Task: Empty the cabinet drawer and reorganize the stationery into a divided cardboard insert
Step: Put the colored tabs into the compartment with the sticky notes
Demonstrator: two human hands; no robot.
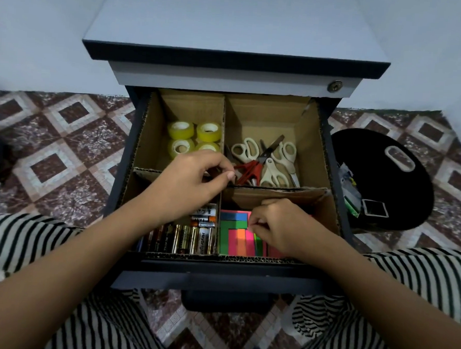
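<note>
The cardboard insert [315, 152] sits in the open drawer [217, 280] of the cabinet [233, 20]. Its far left compartment holds four yellow tape rolls [193, 138], the far right scissors [265, 160], the near left batteries [190, 236] and the near right bright sticky notes [236, 234]. The right hand [277, 228] pinches the sticky notes with curled fingers. The left hand [188, 182] hovers over the dividers' crossing, fingers curled together; whether it grips anything I cannot tell. A black bag [400, 201] lies on the tiled floor [64, 142], right of the drawer.

Plain pale wall [38, 27], diamond-pattern brown & white tile floor [64, 142], grey-top cabinet [233, 20] w/ dark edge
</note>
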